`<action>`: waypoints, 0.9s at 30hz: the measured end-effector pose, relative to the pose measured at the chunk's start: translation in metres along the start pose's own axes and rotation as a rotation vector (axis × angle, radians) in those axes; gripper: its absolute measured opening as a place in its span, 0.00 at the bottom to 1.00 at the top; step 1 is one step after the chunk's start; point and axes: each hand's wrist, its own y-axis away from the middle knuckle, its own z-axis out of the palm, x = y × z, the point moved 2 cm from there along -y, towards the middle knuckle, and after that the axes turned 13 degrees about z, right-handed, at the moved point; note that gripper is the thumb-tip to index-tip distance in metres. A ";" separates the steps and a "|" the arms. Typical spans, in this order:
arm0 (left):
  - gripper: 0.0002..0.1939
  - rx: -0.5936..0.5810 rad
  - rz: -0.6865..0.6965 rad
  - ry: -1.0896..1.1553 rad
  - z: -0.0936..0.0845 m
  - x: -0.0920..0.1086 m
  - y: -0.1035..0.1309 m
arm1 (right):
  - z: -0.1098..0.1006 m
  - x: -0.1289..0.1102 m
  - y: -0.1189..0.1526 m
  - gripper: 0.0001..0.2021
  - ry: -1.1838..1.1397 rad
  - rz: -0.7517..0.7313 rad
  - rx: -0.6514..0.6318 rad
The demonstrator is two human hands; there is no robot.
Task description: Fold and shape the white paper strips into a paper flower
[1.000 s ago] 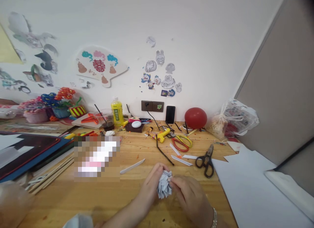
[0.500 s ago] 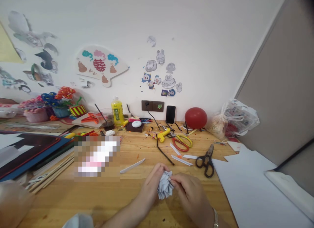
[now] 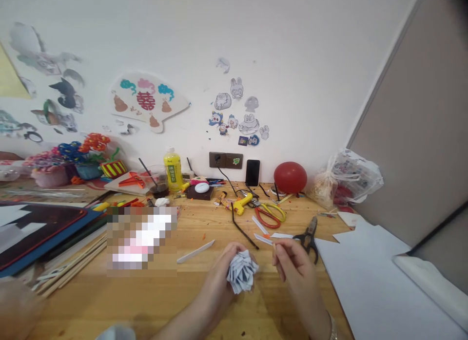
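Note:
A round cluster of folded white paper petals, a paper flower (image 3: pixel 242 272), rests in my left hand (image 3: pixel 219 276), whose fingers wrap round its left and back side. To the right, apart from the flower, is my right hand (image 3: pixel 298 272) with thumb and forefinger pinched together. A small pale bit shows at those fingertips, too small to name. Just beyond them lie white paper strips (image 3: pixel 260 225). Black-handled scissors (image 3: pixel 309 240) lie close behind my right hand, partly covered by it. A single paper strip (image 3: pixel 196 251) lies left of the flower.
A yellow glue gun (image 3: pixel 242 203), red and yellow-handled scissors (image 3: pixel 270 215) and a black pipe cleaner (image 3: pixel 243 229) lie ahead. Behind stand a yellow bottle (image 3: pixel 173 170), a phone (image 3: pixel 253 173) and a red balloon (image 3: pixel 290 178). White paper sheets (image 3: pixel 380 281) cover the right side; wooden sticks (image 3: pixel 73 272) lie left.
My right hand has moved off the flower, to the right and slightly away from me, toward the strips and black scissors. The flower has turned in my left hand, showing more of its petals.

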 end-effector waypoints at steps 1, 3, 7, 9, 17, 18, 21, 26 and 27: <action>0.10 0.007 0.003 0.042 0.000 0.001 -0.001 | 0.000 0.001 0.000 0.09 0.013 -0.017 0.008; 0.07 0.030 -0.004 0.113 -0.001 0.002 -0.001 | 0.002 0.001 0.000 0.07 0.086 -0.106 -0.033; 0.04 0.089 -0.032 0.201 -0.003 0.003 -0.002 | 0.010 -0.002 0.005 0.07 0.244 -0.292 -0.132; 0.04 0.166 -0.067 0.231 -0.003 0.003 -0.003 | 0.011 -0.003 0.007 0.07 0.265 -0.309 -0.126; 0.03 0.195 -0.058 0.220 -0.001 0.003 -0.002 | 0.012 -0.004 0.010 0.06 0.305 -0.362 -0.129; 0.04 0.186 -0.048 0.198 -0.001 0.003 -0.002 | 0.013 -0.004 0.011 0.06 0.312 -0.384 -0.120; 0.05 0.160 -0.038 0.151 -0.001 0.003 -0.001 | 0.013 -0.005 0.013 0.06 0.359 -0.467 -0.096; 0.07 0.114 -0.001 0.123 -0.003 0.002 -0.001 | 0.013 -0.007 0.017 0.07 0.383 -0.572 -0.121; 0.07 0.103 0.005 0.116 -0.004 0.001 -0.001 | 0.013 -0.007 0.017 0.07 0.378 -0.566 -0.126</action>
